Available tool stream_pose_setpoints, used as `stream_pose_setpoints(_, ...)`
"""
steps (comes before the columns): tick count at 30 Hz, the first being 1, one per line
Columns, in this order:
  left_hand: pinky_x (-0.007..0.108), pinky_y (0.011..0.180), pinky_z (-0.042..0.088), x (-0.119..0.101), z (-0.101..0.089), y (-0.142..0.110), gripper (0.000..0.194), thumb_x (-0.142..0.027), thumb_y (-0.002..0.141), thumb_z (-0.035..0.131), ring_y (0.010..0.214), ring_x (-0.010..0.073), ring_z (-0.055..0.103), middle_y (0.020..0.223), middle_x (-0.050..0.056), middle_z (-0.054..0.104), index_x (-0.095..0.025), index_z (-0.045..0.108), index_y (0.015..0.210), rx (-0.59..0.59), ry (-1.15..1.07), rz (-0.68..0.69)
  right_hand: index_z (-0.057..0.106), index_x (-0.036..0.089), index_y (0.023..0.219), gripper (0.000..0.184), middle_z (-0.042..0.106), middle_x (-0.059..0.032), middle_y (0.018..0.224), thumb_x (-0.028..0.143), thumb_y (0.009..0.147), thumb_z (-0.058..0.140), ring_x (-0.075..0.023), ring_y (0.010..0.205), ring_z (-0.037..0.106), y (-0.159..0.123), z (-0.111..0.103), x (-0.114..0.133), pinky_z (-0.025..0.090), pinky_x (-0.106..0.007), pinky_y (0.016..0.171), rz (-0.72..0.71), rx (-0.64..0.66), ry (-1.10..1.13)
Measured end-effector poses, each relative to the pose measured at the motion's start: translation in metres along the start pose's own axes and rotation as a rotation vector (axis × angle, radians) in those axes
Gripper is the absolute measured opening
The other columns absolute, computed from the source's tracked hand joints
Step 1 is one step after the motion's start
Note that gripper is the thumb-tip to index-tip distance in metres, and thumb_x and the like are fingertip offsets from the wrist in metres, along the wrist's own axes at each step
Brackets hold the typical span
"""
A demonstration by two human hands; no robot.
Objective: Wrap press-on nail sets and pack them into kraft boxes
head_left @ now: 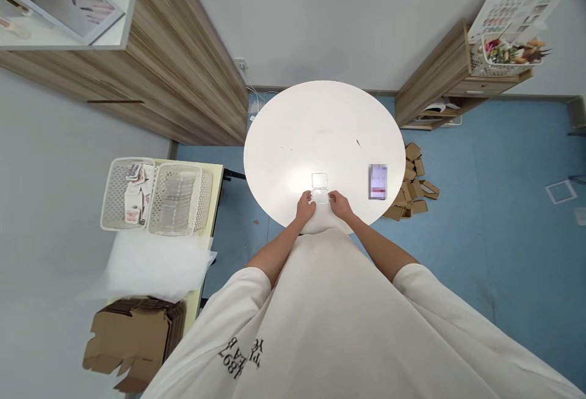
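A small clear plastic hinged case lies opened out on the round white table, near its front edge. My left hand grips the case's near left corner with curled fingers. My right hand grips its near right corner the same way. What lies inside the case is too small to make out.
A phone lies on the table to the right. Two white baskets stand on a yellow side table at the left, with white foam sheets and flat cardboard boxes below. Small cardboard boxes are piled on the blue floor.
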State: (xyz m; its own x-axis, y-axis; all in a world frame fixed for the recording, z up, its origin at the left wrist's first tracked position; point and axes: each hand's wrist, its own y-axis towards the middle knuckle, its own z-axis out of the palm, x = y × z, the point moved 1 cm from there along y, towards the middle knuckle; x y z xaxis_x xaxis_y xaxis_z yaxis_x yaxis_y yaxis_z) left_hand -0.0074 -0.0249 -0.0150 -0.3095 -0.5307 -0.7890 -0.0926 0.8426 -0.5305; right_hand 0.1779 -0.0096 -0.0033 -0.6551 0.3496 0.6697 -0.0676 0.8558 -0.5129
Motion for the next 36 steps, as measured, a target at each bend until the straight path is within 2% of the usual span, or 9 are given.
stream_pose_setpoints(6, 0.04, 0.105, 0.044, -0.006, -0.002, 0.001, 0.052, -0.01, 0.077, 0.06, 0.125, 0.0248, 0.057, 0.134, 0.01, 0.061, -0.022, 0.055, 0.128, 0.013, 0.027, 0.042, 0.062, 0.024, 0.123, 0.037, 0.068, -0.0054, 0.126, 0.018, 0.091, 0.045, -0.018, 0.114, 0.064, -0.001, 0.01, 0.004, 0.05, -0.036, 0.1, -0.016, -0.006, 0.08)
stream_pose_setpoints(11, 0.041, 0.104, 0.045, -0.006, -0.006, 0.004, 0.052, -0.011, 0.078, 0.061, 0.125, 0.0262, 0.056, 0.138, 0.012, 0.058, -0.02, 0.055, 0.13, 0.014, 0.06, 0.034, 0.061, 0.023, 0.125, 0.037, 0.065, -0.0061, 0.13, 0.021, 0.091, 0.046, -0.0183, 0.116, 0.063, -0.002, 0.008, 0.007, 0.05, -0.035, 0.101, -0.015, 0.01, 0.078)
stream_pose_setpoints(16, 0.04, 0.105, 0.045, -0.013, -0.028, -0.005, 0.046, -0.012, 0.083, 0.059, 0.124, 0.025, 0.057, 0.14, 0.012, 0.057, -0.021, 0.057, 0.128, -0.024, 0.055, 0.041, 0.061, 0.021, 0.124, 0.037, 0.061, -0.0093, 0.134, 0.025, 0.093, 0.042, -0.0199, 0.116, 0.061, -0.006, -0.001, 0.015, 0.049, -0.036, 0.101, -0.084, -0.041, 0.047)
stream_pose_setpoints(21, 0.038, 0.105, 0.046, -0.023, -0.071, -0.015, 0.039, -0.015, 0.088, 0.057, 0.124, 0.023, 0.058, 0.138, 0.009, 0.059, -0.023, 0.06, 0.125, -0.103, 0.027, 0.086, 0.061, 0.022, 0.123, 0.038, 0.06, -0.0082, 0.133, 0.025, 0.094, 0.038, -0.0187, 0.114, 0.061, 0.0, -0.009, 0.042, 0.05, -0.034, 0.098, -0.197, -0.057, 0.049)
stream_pose_setpoints(25, 0.038, 0.104, 0.047, -0.024, -0.108, -0.022, 0.034, -0.017, 0.089, 0.057, 0.123, 0.0224, 0.059, 0.136, 0.008, 0.061, -0.024, 0.063, 0.122, -0.206, 0.006, 0.107, 0.062, 0.024, 0.122, 0.037, 0.062, -0.007, 0.132, 0.025, 0.094, 0.038, -0.0187, 0.113, 0.061, 0.007, -0.002, 0.079, 0.051, -0.035, 0.096, -0.268, -0.015, 0.036)
stream_pose_setpoints(31, 0.038, 0.1, 0.05, -0.019, -0.171, -0.041, 0.03, -0.019, 0.091, 0.057, 0.119, 0.0233, 0.061, 0.131, 0.01, 0.064, -0.023, 0.064, 0.119, -0.338, -0.03, 0.128, 0.064, 0.024, 0.12, 0.035, 0.066, -0.0059, 0.129, 0.023, 0.094, 0.042, -0.0183, 0.111, 0.063, 0.008, 0.033, 0.146, 0.052, -0.036, 0.098, -0.405, 0.107, 0.027)
stream_pose_setpoints(36, 0.038, 0.1, 0.05, -0.006, -0.246, -0.064, 0.029, -0.024, 0.09, 0.061, 0.121, 0.0248, 0.061, 0.13, 0.01, 0.065, -0.024, 0.066, 0.119, -0.438, -0.052, 0.128, 0.067, 0.025, 0.118, 0.034, 0.069, -0.0054, 0.123, 0.021, 0.094, 0.043, -0.0187, 0.107, 0.066, 0.003, 0.076, 0.211, 0.054, -0.037, 0.096, -0.517, 0.2, -0.03)
